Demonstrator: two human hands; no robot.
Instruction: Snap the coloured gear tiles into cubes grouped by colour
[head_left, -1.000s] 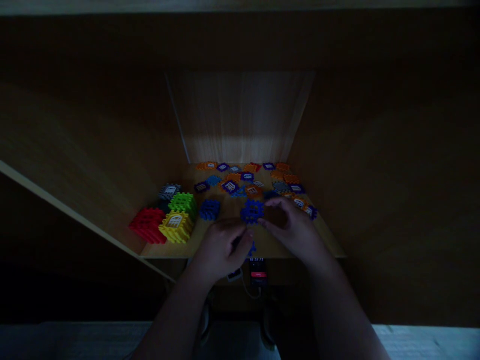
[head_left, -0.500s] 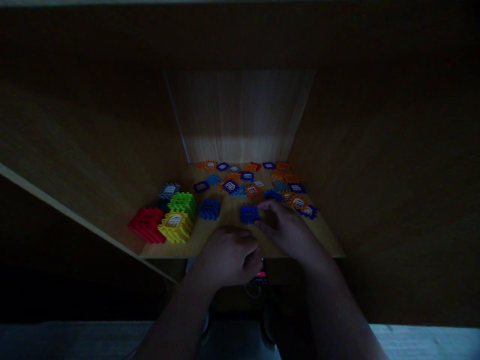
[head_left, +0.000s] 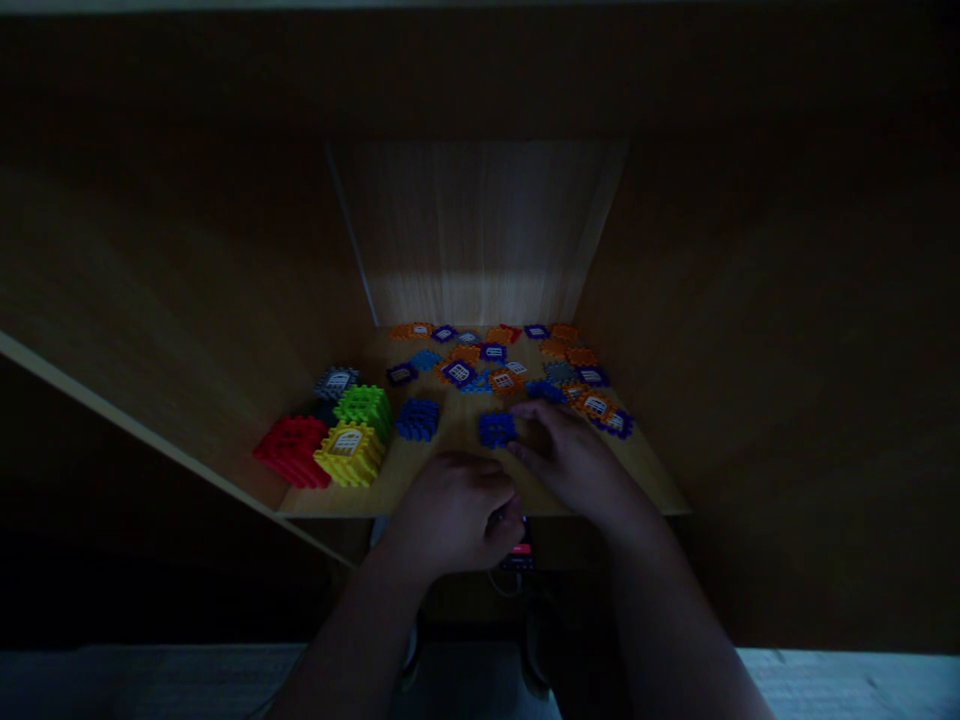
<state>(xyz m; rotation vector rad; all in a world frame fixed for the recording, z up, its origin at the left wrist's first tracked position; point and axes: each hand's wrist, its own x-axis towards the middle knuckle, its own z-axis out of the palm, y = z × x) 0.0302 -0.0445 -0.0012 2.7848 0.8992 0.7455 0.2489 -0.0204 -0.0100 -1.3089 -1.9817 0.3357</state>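
Observation:
A blue notched interlocking tile (head_left: 496, 430) lies on the shelf, seemingly on top of others. My right hand (head_left: 574, 455) has its thumb and index finger at the tile's right-hand corners, bracketing it, with the other fingers bent behind. Nearer the front edge is my left hand (head_left: 461, 512), its fingers curled in; whether anything is inside is hidden. To the left stands a blue tile stack (head_left: 418, 419). Beyond both hands, orange tiles (head_left: 505, 381), purple tiles (head_left: 459, 373) and a light-blue tile (head_left: 425, 360) lie scattered, some with white window inserts.
On the left stand a red stack (head_left: 294, 452), a yellow stack (head_left: 350, 453), a green stack (head_left: 363, 403) and a grey tile (head_left: 337, 381). Wooden cabinet walls close in both sides. Below the shelf edge (head_left: 600, 505) a phone (head_left: 519, 555) with a lit screen shows partly.
Hardly anything differs. The view has shifted very slightly; both hands and the blue tile keep their places.

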